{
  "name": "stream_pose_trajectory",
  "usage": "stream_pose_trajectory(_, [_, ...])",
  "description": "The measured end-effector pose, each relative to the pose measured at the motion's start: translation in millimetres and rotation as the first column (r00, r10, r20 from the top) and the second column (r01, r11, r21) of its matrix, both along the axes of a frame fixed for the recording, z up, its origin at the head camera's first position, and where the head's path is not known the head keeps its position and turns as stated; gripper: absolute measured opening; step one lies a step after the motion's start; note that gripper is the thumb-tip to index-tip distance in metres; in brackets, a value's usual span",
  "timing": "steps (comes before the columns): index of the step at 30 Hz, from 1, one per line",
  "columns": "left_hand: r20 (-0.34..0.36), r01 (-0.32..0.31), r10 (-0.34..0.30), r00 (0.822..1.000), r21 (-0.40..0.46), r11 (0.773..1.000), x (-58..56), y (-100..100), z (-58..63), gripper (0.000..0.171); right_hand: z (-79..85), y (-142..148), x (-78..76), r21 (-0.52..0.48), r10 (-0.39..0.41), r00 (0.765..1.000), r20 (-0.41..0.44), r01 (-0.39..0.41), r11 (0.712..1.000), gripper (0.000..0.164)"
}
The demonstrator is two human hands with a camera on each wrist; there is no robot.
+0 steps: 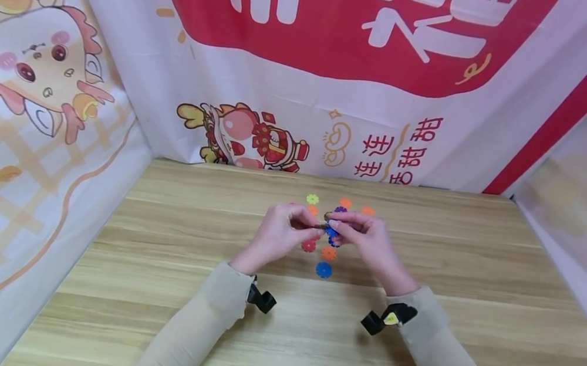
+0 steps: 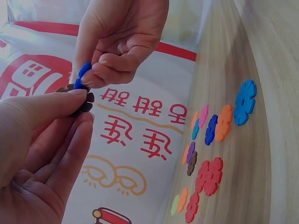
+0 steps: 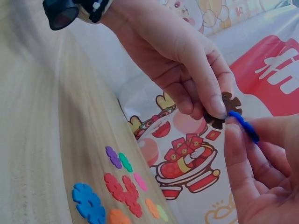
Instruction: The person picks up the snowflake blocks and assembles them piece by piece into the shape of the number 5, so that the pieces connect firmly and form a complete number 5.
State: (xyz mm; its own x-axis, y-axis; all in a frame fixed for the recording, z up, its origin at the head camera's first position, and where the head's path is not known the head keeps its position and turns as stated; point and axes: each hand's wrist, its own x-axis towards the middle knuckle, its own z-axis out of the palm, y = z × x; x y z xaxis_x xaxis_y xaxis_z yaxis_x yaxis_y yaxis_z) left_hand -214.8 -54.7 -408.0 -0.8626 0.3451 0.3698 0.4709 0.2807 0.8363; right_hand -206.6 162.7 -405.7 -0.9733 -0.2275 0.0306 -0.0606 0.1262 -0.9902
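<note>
Above the table, my left hand (image 1: 277, 234) pinches a brown snowflake disc (image 2: 84, 104) between thumb and fingers. My right hand (image 1: 372, 245) pinches a blue snowflake disc (image 3: 246, 127). Both hands meet in front of the body, and the blue disc touches the brown one's notched rim, set crosswise to it. Whether their slots are interlocked I cannot tell. Fingers hide part of each disc.
Loose snowflake discs lie on the wooden table (image 1: 188, 226) beneath the hands: a blue disc (image 1: 324, 269) nearest, an orange disc (image 1: 328, 253), red discs (image 2: 209, 176) close together, and a yellow-green disc (image 1: 312, 199) farther back. A printed cloth (image 1: 157, 105) hangs behind the table.
</note>
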Motion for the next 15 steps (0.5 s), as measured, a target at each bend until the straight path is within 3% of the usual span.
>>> stream_pose_trajectory(6, [0.043, -0.017, 0.016, 0.999, 0.028, 0.999, -2.5, -3.6, 0.6, 0.009, 1.0, 1.2, -0.8, 0.078, 0.031, 0.999, 0.017, -0.032, 0.996, 0.048])
stream_pose_trajectory(15, [0.044, -0.006, 0.005, 0.999, 0.023, 1.000, -1.7, -3.6, 2.5, 0.011, 1.1, 8.0, -3.2, 0.123, 0.028, 0.997, -0.066, -0.020, 0.992, 0.033])
